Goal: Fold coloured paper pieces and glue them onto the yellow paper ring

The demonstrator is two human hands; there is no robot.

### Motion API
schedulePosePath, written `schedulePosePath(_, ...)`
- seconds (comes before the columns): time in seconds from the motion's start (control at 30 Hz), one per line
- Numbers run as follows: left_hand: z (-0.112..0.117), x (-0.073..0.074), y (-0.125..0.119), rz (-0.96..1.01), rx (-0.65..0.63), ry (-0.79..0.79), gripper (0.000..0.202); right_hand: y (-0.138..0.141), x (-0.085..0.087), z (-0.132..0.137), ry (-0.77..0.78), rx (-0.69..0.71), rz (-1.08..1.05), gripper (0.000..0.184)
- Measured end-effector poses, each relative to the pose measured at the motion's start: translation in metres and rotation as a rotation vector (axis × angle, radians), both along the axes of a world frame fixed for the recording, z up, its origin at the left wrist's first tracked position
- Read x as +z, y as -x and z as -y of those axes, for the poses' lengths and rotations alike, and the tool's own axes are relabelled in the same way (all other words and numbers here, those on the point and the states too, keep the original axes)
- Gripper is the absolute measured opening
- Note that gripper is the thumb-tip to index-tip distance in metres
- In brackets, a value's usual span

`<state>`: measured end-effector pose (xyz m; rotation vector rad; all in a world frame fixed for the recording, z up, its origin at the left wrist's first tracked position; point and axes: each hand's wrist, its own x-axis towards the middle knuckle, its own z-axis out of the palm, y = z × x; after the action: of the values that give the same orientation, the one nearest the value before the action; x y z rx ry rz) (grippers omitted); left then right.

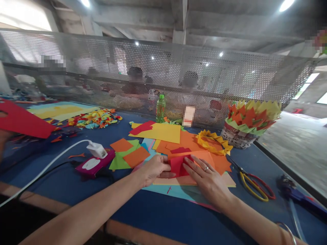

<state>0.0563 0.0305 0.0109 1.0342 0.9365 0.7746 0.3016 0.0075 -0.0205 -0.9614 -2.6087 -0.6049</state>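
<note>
A small red paper piece (178, 164) lies on a stack of orange and peach paper sheets (190, 180) on the blue table (163, 214). My left hand (153, 169) is curled, its fingertips pinching the left edge of the red piece. My right hand (206, 179), with a ring on one finger, lies flat with its fingers stretched out and pressing on the right side of the same piece.
Scissors (252, 183) with yellow and red handles lie to the right, a blue tool (296, 195) beyond them. A woven basket (238, 136) of folded paper, a yellow paper ring (213, 141), a green bottle (160, 109), loose coloured sheets (158, 132), a pink phone (94, 165) with white charger (97, 149), and paper scraps (94, 119) surround the work. A perforated metal screen (163, 75) backs the table.
</note>
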Motion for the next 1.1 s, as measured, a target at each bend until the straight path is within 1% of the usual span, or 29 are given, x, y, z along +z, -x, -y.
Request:
schedulePosePath(0.13,0.003,0.003,0.001,0.031,-0.041,-0.035,0.028,0.0,-0.002,-0.002,0.022,0.002,-0.039,0.062)
schedulePosePath(0.23,0.004,0.002,0.001,0.016,-0.058,-0.079,0.02,0.002,0.0,-0.001,0.029,0.005,-0.054,0.062)
schedulePosePath(0.3,0.003,-0.001,0.001,-0.015,-0.031,-0.118,0.016,0.004,0.003,0.002,0.037,0.014,-0.063,0.064)
schedulePosePath(0.4,-0.001,-0.008,0.002,-0.086,0.043,-0.207,0.021,0.006,0.011,0.006,0.085,0.025,-0.145,0.07)
schedulePosePath(0.47,-0.005,-0.012,0.004,-0.142,0.072,-0.275,0.021,0.005,0.017,0.006,0.107,-0.027,-0.276,0.067)
schedulePosePath(0.57,-0.008,-0.014,0.006,-0.207,0.073,-0.366,0.022,-0.002,0.026,-0.001,0.062,-0.181,-0.445,0.061)
schedulePosePath(0.63,-0.009,-0.014,0.007,-0.227,0.067,-0.411,0.021,-0.011,0.032,-0.008,0.078,-0.282,-0.518,0.065)
schedulePosePath(0.7,-0.009,-0.014,0.007,-0.233,0.067,-0.437,0.018,-0.021,0.039,-0.014,0.194,-0.358,-0.597,0.065)
schedulePosePath(0.73,-0.01,-0.014,0.007,-0.234,0.071,-0.444,0.017,-0.026,0.042,-0.017,0.27,-0.374,-0.623,0.059)
schedulePosePath(0.8,-0.012,-0.014,0.008,-0.237,0.081,-0.449,0.018,-0.037,0.048,-0.022,0.409,-0.36,-0.642,0.042)
schedulePosePath(0.87,-0.014,-0.016,0.01,-0.243,0.089,-0.446,0.021,-0.046,0.051,-0.025,0.502,-0.314,-0.642,0.032)
schedulePosePath(0.97,-0.018,-0.019,0.013,-0.257,0.095,-0.434,0.026,-0.052,0.053,-0.026,0.61,-0.251,-0.655,0.032)
schedulePosePath(1.1,-0.021,-0.022,0.016,-0.297,0.051,-0.409,0.029,-0.048,0.049,-0.023,0.736,-0.184,-0.629,0.033)
